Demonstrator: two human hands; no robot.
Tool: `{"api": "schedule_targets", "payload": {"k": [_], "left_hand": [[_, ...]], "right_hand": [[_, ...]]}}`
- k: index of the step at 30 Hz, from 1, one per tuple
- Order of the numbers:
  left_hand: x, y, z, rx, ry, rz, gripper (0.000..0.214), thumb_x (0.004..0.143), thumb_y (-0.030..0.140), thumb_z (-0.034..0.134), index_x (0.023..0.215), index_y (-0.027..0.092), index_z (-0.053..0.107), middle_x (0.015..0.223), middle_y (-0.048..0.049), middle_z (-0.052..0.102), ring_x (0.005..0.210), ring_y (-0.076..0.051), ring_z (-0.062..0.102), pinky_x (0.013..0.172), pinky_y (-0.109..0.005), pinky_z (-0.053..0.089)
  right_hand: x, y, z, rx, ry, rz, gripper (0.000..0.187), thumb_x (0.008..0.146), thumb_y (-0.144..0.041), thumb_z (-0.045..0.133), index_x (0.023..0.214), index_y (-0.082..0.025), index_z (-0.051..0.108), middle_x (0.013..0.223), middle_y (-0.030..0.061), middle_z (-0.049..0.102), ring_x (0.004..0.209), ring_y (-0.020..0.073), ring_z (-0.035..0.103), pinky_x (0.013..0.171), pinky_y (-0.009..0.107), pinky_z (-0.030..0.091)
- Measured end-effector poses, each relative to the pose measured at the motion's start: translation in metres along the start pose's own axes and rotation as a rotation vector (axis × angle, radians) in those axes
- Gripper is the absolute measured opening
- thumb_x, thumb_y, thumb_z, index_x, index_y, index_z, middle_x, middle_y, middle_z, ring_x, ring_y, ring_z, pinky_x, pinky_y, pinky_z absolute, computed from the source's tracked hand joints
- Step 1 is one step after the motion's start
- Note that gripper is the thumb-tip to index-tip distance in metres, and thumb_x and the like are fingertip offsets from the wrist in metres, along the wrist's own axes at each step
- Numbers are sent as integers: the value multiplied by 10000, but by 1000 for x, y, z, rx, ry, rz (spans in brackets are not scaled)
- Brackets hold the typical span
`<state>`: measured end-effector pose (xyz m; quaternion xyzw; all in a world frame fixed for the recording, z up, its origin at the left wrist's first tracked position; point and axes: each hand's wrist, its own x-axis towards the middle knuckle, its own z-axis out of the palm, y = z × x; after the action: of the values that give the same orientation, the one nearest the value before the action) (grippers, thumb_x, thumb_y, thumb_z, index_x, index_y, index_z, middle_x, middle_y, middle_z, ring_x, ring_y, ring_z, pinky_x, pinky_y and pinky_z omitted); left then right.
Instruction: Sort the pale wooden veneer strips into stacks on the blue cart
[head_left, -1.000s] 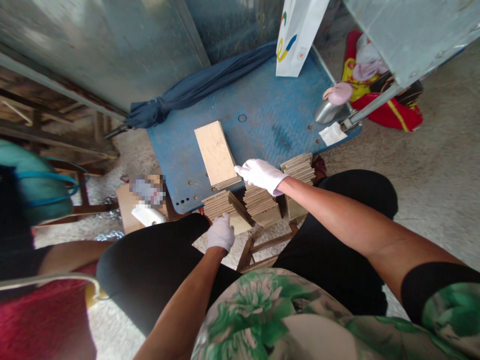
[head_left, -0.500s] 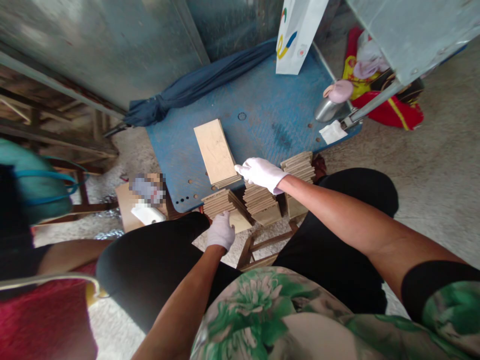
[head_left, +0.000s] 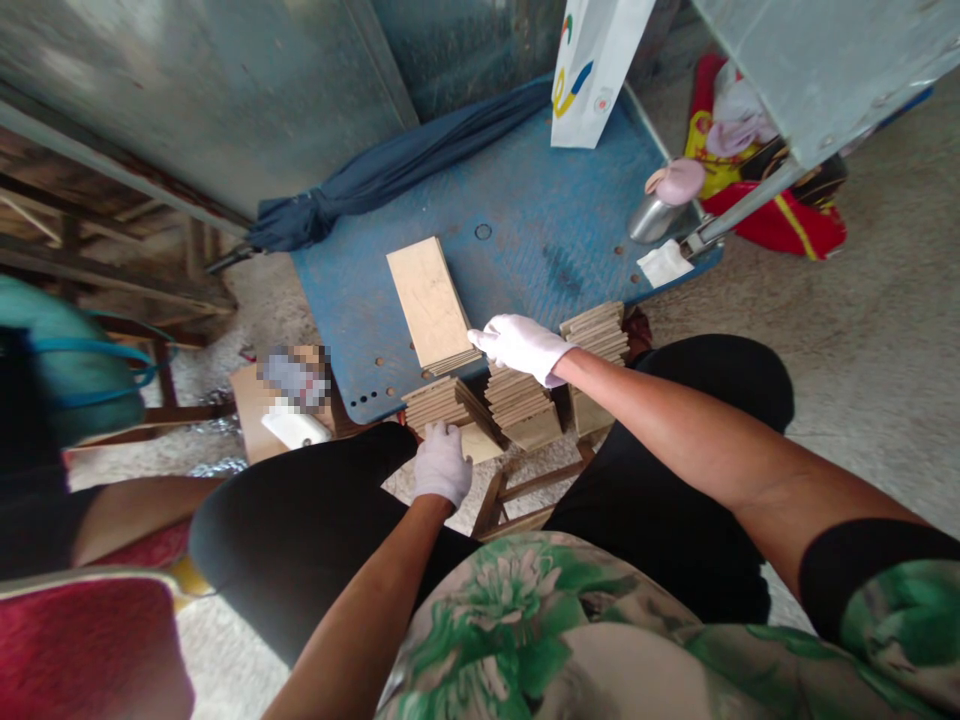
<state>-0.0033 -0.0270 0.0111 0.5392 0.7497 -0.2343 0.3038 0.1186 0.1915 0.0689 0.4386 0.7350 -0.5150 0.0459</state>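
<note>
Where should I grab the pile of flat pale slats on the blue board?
Probably across the long sides of the pile, coming from the near end by the white-gloved right hand. It is long and narrow, so one hand spans it.

The red padded seat (head_left: 90,640) at lower left has shifted slightly downward in view.

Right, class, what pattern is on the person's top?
The top: green flowers on pale cloth, clearest in the head view.
</note>
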Motion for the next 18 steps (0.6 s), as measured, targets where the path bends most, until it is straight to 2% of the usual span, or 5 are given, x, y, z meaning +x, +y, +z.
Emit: {"api": "schedule_targets", "payload": {"k": [3, 7, 9, 13, 18], "left_hand": [[1, 1, 1, 9, -27, 0, 386, 881, 273, 516, 1238, 131, 548, 1334, -170, 564, 1286, -279, 497, 1068, -355, 377], [4, 3, 2, 16, -78, -19, 309, 941, 206, 394, 1163, 133, 596, 1186, -173, 645, 1159, -269, 611, 967, -354, 447], [6, 4, 4, 13, -126, -19, 287, 943, 234, 429, 1149, 138, 604, 1130, -164, 669, 1115, -279, 637, 918, -362, 475], [12, 2, 14, -1, -256, 29, 336, 926, 302, 554, 1226, 156, 587, 1242, -144, 644, 1169, -254, 612, 968, -373, 476], [25, 0, 18, -12, -436, 65, 284, 931, 368, 595, 1114, 156, 644, 1139, -79, 665, 1025, -206, 646, 902, -427, 539]], "right_hand": [[-1, -1, -2, -8, -4, 2, 513, 948, -606, 468, 714, -176, 622, 587, 30, 631, 548, 132, 527, 601, 273, 322], [-2, -3, -3, -24, -9, 5, 499, 946, -603, 481, 734, -175, 626, 661, 44, 664, 583, 137, 551, 607, 271, 324], [-3, -4, -3, -28, -10, 17, 470, 953, -574, 487, 754, -174, 630, 691, 45, 673, 595, 134, 560, 608, 266, 324], [-4, -6, -4, -70, -25, 35, 466, 953, -574, 471, 778, -176, 639, 690, 35, 664, 605, 135, 560, 583, 256, 310], [0, -3, 0, -149, -64, 33, 515, 944, -623, 432, 836, -178, 668, 741, 47, 688, 630, 146, 557, 564, 257, 294]]}}
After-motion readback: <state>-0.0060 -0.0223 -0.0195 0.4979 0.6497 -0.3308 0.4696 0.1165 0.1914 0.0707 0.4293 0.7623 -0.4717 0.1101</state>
